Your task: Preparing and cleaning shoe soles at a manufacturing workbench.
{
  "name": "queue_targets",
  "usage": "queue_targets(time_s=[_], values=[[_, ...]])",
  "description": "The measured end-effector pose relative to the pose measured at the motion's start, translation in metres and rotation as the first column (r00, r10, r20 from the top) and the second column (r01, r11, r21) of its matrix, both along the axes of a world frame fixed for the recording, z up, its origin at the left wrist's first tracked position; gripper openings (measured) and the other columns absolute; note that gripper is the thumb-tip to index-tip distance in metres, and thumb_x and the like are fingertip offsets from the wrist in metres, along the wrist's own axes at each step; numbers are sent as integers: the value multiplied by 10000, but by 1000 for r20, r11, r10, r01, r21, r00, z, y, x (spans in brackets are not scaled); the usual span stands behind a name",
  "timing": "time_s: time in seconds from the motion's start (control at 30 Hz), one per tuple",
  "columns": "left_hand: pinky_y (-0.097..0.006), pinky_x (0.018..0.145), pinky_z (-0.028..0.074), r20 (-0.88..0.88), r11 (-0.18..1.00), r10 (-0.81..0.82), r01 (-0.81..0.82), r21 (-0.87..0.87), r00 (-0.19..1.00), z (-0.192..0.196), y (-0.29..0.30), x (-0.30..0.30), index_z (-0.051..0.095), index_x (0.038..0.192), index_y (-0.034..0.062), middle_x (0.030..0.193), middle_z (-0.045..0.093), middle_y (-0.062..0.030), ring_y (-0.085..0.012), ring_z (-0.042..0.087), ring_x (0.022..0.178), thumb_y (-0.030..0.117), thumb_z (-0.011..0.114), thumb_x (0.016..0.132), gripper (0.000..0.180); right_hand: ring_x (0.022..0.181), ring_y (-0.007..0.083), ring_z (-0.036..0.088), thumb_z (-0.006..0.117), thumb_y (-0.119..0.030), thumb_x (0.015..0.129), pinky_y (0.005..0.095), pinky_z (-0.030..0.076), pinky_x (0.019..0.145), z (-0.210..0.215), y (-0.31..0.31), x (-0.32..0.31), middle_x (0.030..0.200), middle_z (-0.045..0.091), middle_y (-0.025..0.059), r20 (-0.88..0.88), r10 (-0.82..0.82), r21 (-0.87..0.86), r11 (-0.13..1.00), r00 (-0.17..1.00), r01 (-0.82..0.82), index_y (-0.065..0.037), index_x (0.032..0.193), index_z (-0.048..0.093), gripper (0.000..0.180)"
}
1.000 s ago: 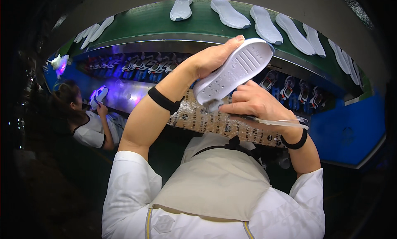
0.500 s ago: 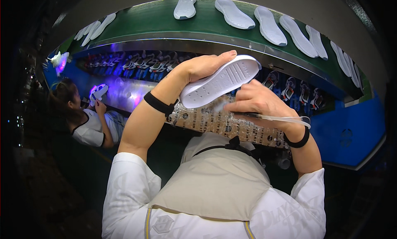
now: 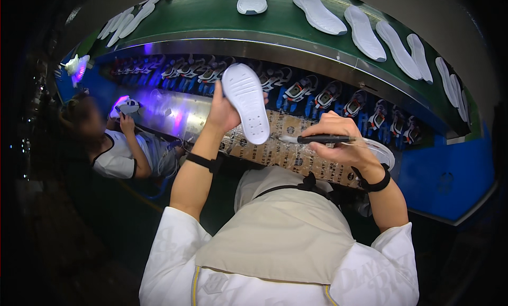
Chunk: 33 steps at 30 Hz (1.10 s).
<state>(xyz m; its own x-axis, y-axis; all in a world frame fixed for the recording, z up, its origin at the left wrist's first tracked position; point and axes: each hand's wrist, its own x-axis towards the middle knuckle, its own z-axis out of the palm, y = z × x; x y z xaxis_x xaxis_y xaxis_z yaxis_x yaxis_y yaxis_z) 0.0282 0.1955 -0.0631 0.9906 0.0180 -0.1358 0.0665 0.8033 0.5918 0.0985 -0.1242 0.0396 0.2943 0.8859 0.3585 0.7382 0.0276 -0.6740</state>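
Two hands busy | left hand [image 3: 225, 107] fingers grip white sole [image 3: 246, 102] | right hand [image 3: 338, 139] fingers pinch brush [image 3: 317, 140] | soles on green belt [image 3: 211, 15] behind

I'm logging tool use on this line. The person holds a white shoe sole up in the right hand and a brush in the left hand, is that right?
The hands are swapped. The head view shows the left hand holding the white shoe sole up, and the right hand holding the brush.
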Motion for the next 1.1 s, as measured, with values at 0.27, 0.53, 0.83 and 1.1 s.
queue_targets(time_s=[0.27,0.53,0.83,1.1], values=[[-703,927,523,-316,846,-434,260,-466,844,-176,1,-115,431,1580,177,1446,571,-252,-574,577,1246,864,186,947,965,765,58,553,726,-102,891,232,451,679,-74,3,-29,851,671,-22,-702,-370,-135,908,608,397,-14,1025,762,164],[-630,936,555,-224,869,-94,-30,-494,970,-123,-107,-77,544,1446,50,1317,638,-256,-444,657,1180,458,370,1018,617,749,93,603,715,-167,888,259,482,696,-81,48,-29,808,688,46,-560,-630,-367,771,538,521,-21,1017,737,196],[-460,1040,528,-49,982,127,-133,-137,991,-36,-118,-40,543,1428,26,1283,668,-208,-348,662,1164,459,230,1079,639,760,306,648,768,-91,822,418,482,748,-35,53,-57,781,670,112,122,-245,6,969,962,246,-51,910,699,119],[-465,1058,537,130,925,-4,53,-375,991,5,-119,-49,546,1437,74,1335,656,-138,-320,660,1210,463,302,1067,590,781,265,614,793,-70,826,402,467,738,-11,44,-26,851,700,93,66,-420,230,889,905,396,-47,1112,752,289]])
